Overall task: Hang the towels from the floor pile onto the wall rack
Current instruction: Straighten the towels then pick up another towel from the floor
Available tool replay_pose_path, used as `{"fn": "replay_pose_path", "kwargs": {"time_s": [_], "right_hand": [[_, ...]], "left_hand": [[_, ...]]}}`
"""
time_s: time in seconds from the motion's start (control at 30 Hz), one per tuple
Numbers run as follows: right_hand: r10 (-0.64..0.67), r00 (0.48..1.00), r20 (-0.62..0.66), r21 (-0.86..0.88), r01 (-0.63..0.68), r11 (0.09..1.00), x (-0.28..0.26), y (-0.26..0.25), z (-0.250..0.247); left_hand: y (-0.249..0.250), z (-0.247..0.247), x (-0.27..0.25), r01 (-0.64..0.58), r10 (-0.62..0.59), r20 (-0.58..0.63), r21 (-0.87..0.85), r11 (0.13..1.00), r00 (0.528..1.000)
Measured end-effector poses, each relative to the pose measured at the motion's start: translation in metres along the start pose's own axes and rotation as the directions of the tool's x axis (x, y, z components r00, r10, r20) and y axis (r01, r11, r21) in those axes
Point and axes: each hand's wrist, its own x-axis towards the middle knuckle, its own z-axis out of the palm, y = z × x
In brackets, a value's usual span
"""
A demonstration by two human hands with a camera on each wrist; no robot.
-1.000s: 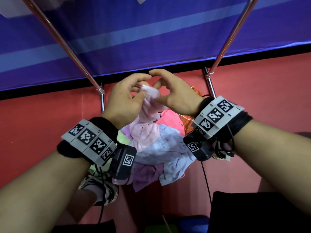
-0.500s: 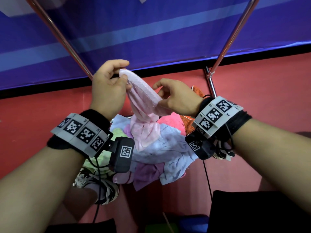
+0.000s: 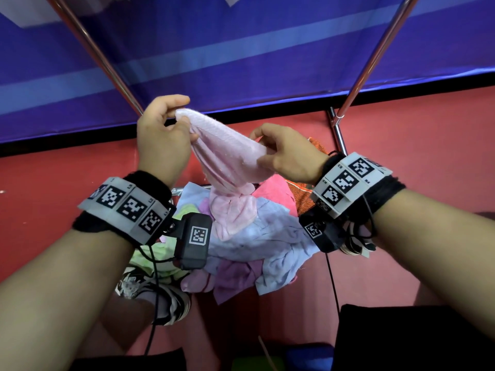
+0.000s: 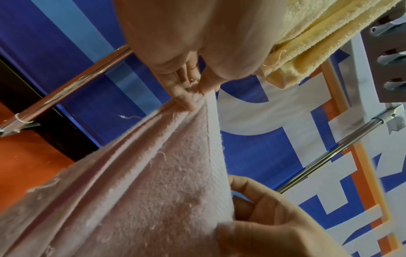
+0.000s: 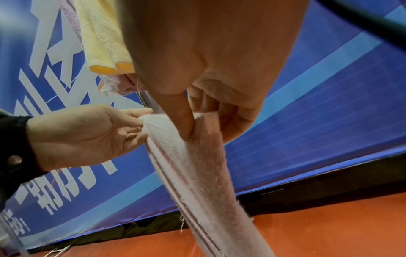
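A pale pink towel (image 3: pixel 227 145) is stretched between my two hands above the floor pile (image 3: pixel 267 236) of pink, lilac, light blue and green towels. My left hand (image 3: pixel 182 116) pinches one end of the towel's top edge, higher and to the left. At the other end, lower and to the right, my right hand (image 3: pixel 263 153) pinches the same edge. The rest of the towel hangs bunched down onto the pile. The left wrist view shows the pinch (image 4: pixel 197 93) on the towel (image 4: pixel 164 173). The right wrist view shows thumb and fingers (image 5: pixel 195 121) clamped on the towel (image 5: pixel 197 165).
Two slanted chrome rack poles (image 3: pixel 107 65) (image 3: pixel 375 60) rise before a blue banner wall. A yellow towel (image 4: pixel 307 34) hangs on the rack above, with a bare bar (image 4: pixel 329 156) beside it. The floor (image 3: pixel 401 156) is red. A foot in a patterned shoe (image 3: pixel 160 298) stands by the pile.
My left hand has risen up and to the left with its towel corner. The edge is now drawn out between the hands, and more towel has lifted off the pile.
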Motion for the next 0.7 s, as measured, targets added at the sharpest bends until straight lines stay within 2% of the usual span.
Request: {"fn": "replay_pose_path", "kwargs": {"time_s": [0.1, 0.33, 0.53, 0.7], "right_hand": [[-0.015, 0.999, 0.052, -0.011, 0.015, 1.0, -0.001, 0.0, -0.001], [-0.045, 0.998, 0.031, -0.053, 0.047, 0.997, -0.001, 0.003, -0.005], [-0.107, 0.992, -0.068, -0.069, 0.103, 0.992, -0.006, 0.002, -0.012], [-0.151, 0.982, -0.112, -0.065, 0.145, 0.987, -0.015, 0.001, -0.02]], "left_hand": [[-0.001, -0.003, 0.003, -0.001, 0.001, -0.023, 0.014, 1.0, 1.0], [-0.005, -0.005, 0.006, 0.026, -0.025, -0.044, 0.018, 1.0, 0.999], [-0.006, -0.007, 0.008, 0.044, -0.042, -0.054, 0.033, 0.998, 0.998], [0.0, -0.007, 0.002, 0.002, 0.0, -0.066, 0.025, 1.0, 0.998]]}}
